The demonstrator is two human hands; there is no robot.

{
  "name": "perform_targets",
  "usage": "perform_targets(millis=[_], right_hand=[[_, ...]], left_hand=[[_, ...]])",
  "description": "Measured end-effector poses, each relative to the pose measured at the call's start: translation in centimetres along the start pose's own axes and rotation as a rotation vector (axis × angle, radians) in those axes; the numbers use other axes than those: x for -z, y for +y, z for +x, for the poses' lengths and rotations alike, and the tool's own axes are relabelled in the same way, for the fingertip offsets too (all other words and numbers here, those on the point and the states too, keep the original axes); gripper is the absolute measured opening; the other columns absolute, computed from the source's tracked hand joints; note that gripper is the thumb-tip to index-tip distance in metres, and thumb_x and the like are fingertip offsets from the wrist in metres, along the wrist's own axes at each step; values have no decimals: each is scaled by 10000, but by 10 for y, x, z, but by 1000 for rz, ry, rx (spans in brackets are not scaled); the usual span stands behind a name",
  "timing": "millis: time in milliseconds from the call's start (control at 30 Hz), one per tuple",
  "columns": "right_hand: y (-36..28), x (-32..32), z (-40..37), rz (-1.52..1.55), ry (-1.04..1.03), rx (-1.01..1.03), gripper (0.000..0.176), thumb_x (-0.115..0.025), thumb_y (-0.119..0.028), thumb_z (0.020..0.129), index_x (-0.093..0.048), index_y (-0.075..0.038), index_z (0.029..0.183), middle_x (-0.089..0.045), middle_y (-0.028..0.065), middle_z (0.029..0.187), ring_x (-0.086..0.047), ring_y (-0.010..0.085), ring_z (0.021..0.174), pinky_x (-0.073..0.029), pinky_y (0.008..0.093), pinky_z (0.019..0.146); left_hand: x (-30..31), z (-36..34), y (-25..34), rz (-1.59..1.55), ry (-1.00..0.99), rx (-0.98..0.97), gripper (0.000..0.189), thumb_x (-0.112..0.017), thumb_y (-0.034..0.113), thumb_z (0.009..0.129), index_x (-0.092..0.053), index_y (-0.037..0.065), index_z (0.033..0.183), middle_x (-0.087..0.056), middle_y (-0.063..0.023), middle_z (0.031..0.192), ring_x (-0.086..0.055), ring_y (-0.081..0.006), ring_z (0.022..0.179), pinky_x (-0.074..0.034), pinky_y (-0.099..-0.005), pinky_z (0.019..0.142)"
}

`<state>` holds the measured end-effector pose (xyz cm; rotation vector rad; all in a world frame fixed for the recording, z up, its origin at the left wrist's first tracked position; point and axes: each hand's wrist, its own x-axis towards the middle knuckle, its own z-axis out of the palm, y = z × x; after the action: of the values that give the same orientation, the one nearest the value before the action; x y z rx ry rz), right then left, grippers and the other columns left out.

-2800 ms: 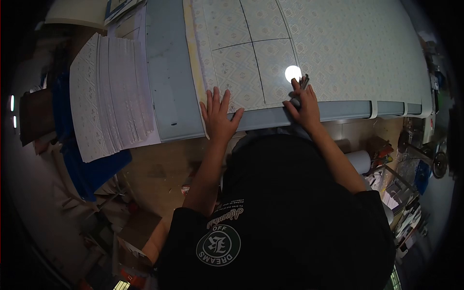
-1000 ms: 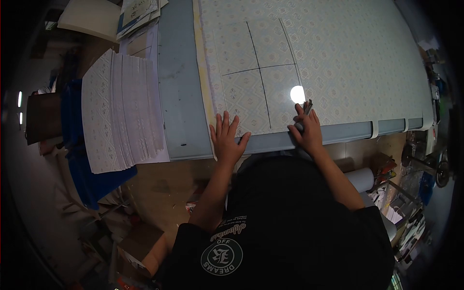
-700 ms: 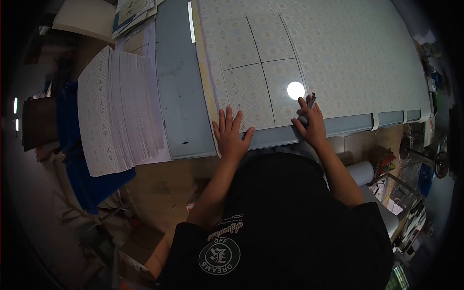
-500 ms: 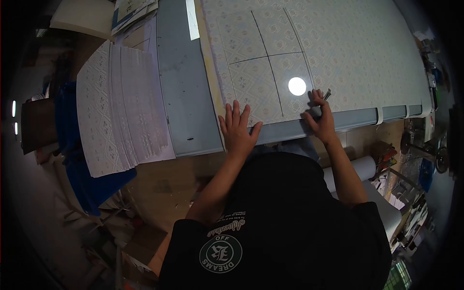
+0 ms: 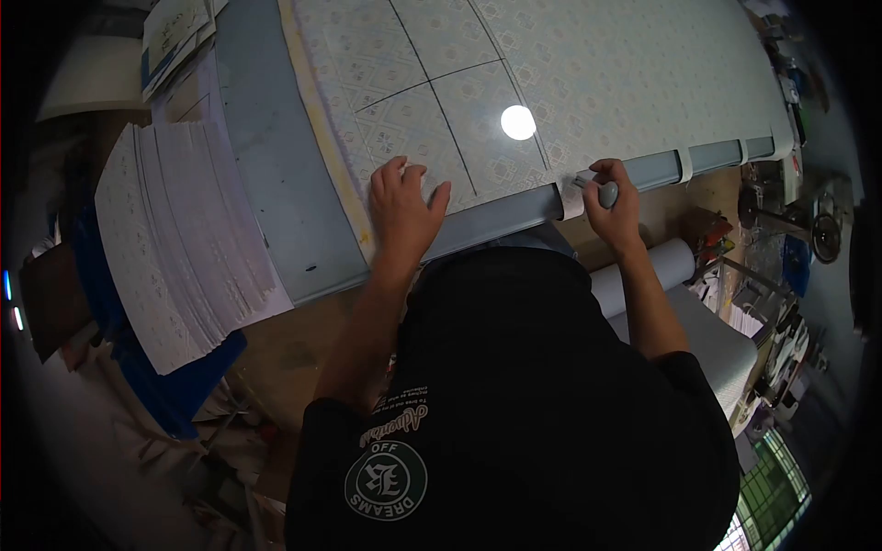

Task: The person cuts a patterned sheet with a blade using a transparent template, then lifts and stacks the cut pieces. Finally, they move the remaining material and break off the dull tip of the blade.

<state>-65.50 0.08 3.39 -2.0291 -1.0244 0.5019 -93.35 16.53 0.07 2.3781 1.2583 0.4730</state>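
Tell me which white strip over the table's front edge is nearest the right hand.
The leftmost strip, beside the right hand holding a grey tool; the other strips sit farther to the right.

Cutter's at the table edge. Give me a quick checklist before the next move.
1. The left hand rests on the sheet: ok.
2. The right hand grips the cutter: ok.
3. The left hand is clear of the cutter: ok, well apart.
4. Blade out or in: cannot tell, hidden by the right hand.
5. The sheet lies flat on the table: ok near both hands.
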Motion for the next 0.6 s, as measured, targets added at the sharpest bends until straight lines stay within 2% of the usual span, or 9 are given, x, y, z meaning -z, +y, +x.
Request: perform_targets(millis=[67,133,167,200,267,333,433,567,600], right_hand=[[-1,0,-1,-19,-21,43,204,-703,-141,885,-611,-44,1040,-649,116,783,-625,199,667,-511,314,655],[-4,1,-1,-38,-51,89,203,-708,-141,887,-616,-49,1043,-660,120,792,-630,219,649,-515,323,652],[-8,3,-2,-82,-105,10,209,-725,-151,896,-622,-38,1038,-688,124,847,-670,223,735,-530,327,696],[-10,4,-2,-124,-160,-68,218,-743,-161,905,-628,-28,1034,-717,127,902,-710,227,820,-546,331,739],[-11,3,-5,-118,-169,-94,220,-742,-166,910,-629,-30,1041,-725,135,927,-720,247,853,-552,340,749],[-9,2,-7,-113,-180,-120,222,-742,-171,916,-630,-31,1048,-733,144,952,-731,266,885,-558,349,758],[-4,-3,-6,-160,-174,-61,221,-734,-169,921,-624,-35,1058,-732,142,935,-732,290,867,-559,358,739],[0,-7,-2,-149,-198,-60,216,-726,-173,924,-620,-43,1060,-728,149,926,-725,325,819,-556,372,704],[1,-8,-1,-140,-201,-36,211,-724,-174,924,-620,-45,1055,-724,151,913,-720,333,799,-553,375,690]], left_hand=[[-9,29,11,-77,-82,15,490,-788,323,814,-650,26,1178,-525,-177,1275,-464,-362,1210,-383,-514,1058],[-16,58,29,-78,-163,-87,502,-775,289,832,-626,14,1225,-548,-188,1230,-490,-358,1179,-437,-431,1001],[-22,70,37,-83,-170,-88,502,-775,289,832,-626,14,1225,-548,-188,1230,-490,-358,1179,-437,-431,1001],[-28,82,44,-59,-203,-120,572,-780,308,824,-595,24,1285,-536,-194,1256,-481,-361,1193,-436,-445,1005],[-36,99,59,-37,-245,-153,643,-784,327,816,-564,35,1345,-525,-199,1282,-472,-365,1207,-434,-459,1009],[-43,110,73,114,-272,-175,863,-818,423,762,-468,59,1461,-466,-210,1374,-443,-378,1243,-428,-494,1009],[-44,121,89,256,-361,-133,976,-858,480,701,-408,77,1468,-439,-185,1380,-449,-366,1223,-439,-493,980],[-49,127,96,344,-411,-101,1020,-866,512,684,-385,84,1475,-418,-187,1383,-442,-360,1221,-439,-511,966],[-48,129,97,331,-441,-87,1031,-866,519,684,-379,89,1485,-398,-197,1411,-422,-378,1251,-433,-542,974]])
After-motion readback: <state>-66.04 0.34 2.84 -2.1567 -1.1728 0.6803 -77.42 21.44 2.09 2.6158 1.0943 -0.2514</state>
